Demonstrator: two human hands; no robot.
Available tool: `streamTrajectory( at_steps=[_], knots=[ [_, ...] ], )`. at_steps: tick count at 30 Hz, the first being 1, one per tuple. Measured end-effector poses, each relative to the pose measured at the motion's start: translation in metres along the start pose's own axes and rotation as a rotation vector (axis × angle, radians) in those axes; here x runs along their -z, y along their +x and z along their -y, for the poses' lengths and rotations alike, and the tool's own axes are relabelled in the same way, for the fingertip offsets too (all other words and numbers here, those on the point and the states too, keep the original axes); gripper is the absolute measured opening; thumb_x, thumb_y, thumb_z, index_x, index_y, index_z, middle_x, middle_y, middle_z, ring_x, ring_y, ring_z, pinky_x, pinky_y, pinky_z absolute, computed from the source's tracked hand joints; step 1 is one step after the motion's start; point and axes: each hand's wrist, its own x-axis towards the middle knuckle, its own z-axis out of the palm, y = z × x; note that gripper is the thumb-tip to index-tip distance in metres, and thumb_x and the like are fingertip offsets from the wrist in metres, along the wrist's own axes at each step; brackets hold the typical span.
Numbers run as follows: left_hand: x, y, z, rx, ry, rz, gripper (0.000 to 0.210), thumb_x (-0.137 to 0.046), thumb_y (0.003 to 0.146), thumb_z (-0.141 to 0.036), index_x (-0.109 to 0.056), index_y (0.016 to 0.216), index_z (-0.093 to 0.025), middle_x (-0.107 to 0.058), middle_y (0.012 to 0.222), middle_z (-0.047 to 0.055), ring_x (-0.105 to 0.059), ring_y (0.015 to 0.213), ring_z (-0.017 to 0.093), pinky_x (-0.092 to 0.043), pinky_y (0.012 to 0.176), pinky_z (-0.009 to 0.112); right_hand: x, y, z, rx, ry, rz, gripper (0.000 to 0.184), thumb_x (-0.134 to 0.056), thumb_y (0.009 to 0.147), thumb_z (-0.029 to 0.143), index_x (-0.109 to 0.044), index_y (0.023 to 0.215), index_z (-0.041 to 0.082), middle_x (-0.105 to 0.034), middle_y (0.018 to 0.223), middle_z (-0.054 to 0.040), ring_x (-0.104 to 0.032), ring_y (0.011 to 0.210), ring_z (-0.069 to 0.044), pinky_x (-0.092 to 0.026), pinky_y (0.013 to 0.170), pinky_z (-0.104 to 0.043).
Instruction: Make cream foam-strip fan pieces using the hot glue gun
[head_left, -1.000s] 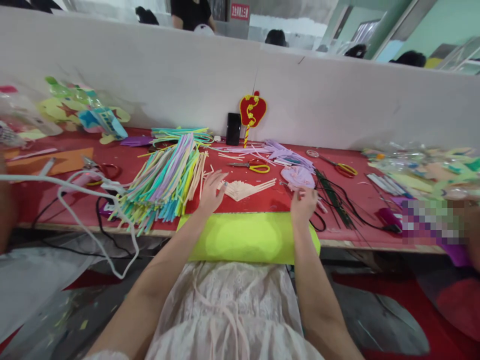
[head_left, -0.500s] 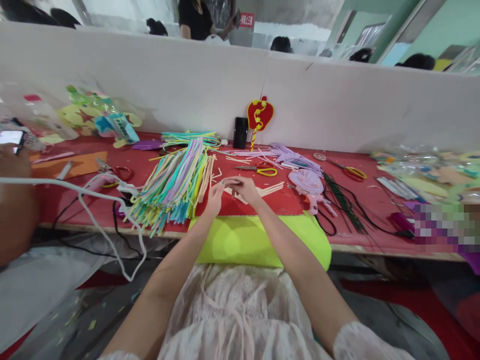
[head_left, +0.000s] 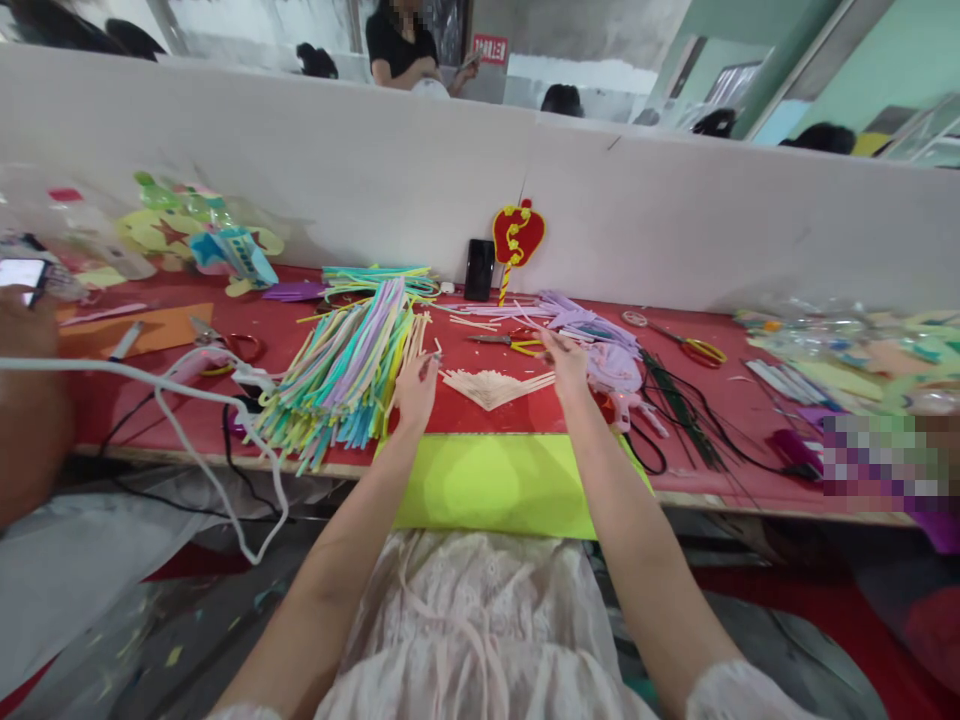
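Note:
On the red work surface between my hands lies a flat V-shaped piece of cream pipe cleaners (head_left: 489, 388), its point toward me. My left hand (head_left: 416, 390) is just left of it, fingers curled together beside the big bundle of coloured pipe cleaners (head_left: 352, 365); what it holds, if anything, is too small to make out. To the right, my right hand (head_left: 566, 365) is pinched at the fingertips, where a thin pale lilac pipe cleaner (head_left: 527, 317) reaches up and left. Yellow-handled scissors (head_left: 514, 342) lie partly behind that hand.
A red fan-shaped ornament (head_left: 519, 238) and a black phone (head_left: 480, 268) stand against the white partition (head_left: 337, 160). Lilac pipe cleaners, a pink glue gun (head_left: 626, 405) and black cords are at right. A white cable (head_left: 202, 460) hangs at left near another person's arm (head_left: 34, 400).
My hands were together over the cream V-shaped piece. They have moved apart, the left to the left and the right to the right, leaving the piece lying uncovered.

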Motion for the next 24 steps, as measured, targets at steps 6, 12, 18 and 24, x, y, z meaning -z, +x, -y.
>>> streamTrajectory(
  at_steps=[6, 12, 18, 24],
  knots=[
    [0.009, -0.002, 0.004, 0.064, 0.898, -0.106, 0.023, -0.053, 0.084, -0.029, -0.061, 0.102, -0.017, -0.06, 0.111, 0.014, -0.052, 0.11, 0.031, -0.039, 0.093, 0.047, 0.054, 0.014, -0.003, -0.019, -0.264, 0.046, 0.034, -0.051, 0.087, 0.045, -0.068, 0.095, 0.017, -0.075, 0.083, -0.011, -0.071, 0.07, -0.021, -0.055, 0.064, -0.031],
    [0.013, 0.0, 0.01, 0.088, 1.068, -0.024, 0.026, -0.045, 0.086, -0.026, -0.061, 0.102, -0.015, -0.06, 0.11, 0.015, -0.051, 0.107, 0.031, -0.038, 0.091, 0.045, 0.044, 0.0, -0.015, 0.076, -0.671, 0.227, 0.034, -0.047, 0.086, 0.019, -0.064, 0.115, 0.016, -0.073, 0.096, -0.0105, -0.069, 0.082, -0.02, -0.054, 0.082, -0.037],
    [0.014, -0.001, 0.004, 0.066, 0.996, -0.069, 0.029, -0.036, 0.089, -0.024, -0.062, 0.099, -0.016, -0.06, 0.108, 0.016, -0.051, 0.106, 0.031, -0.038, 0.089, 0.046, 0.016, -0.014, -0.015, 0.338, -0.702, 0.183, 0.032, -0.052, 0.079, 0.016, -0.068, 0.107, 0.019, -0.067, 0.116, -0.0089, -0.059, 0.112, -0.021, -0.041, 0.102, -0.039],
    [0.011, -0.003, -0.002, 0.049, 0.911, -0.136, 0.029, -0.033, 0.091, -0.025, -0.06, 0.099, -0.016, -0.061, 0.108, 0.015, -0.052, 0.106, 0.031, -0.037, 0.088, 0.046, -0.005, -0.035, 0.005, 0.151, -0.642, 0.23, 0.038, -0.041, 0.092, 0.045, -0.069, 0.085, 0.02, -0.07, 0.066, -0.0031, -0.063, 0.062, -0.016, -0.047, 0.066, -0.025]
  ],
)
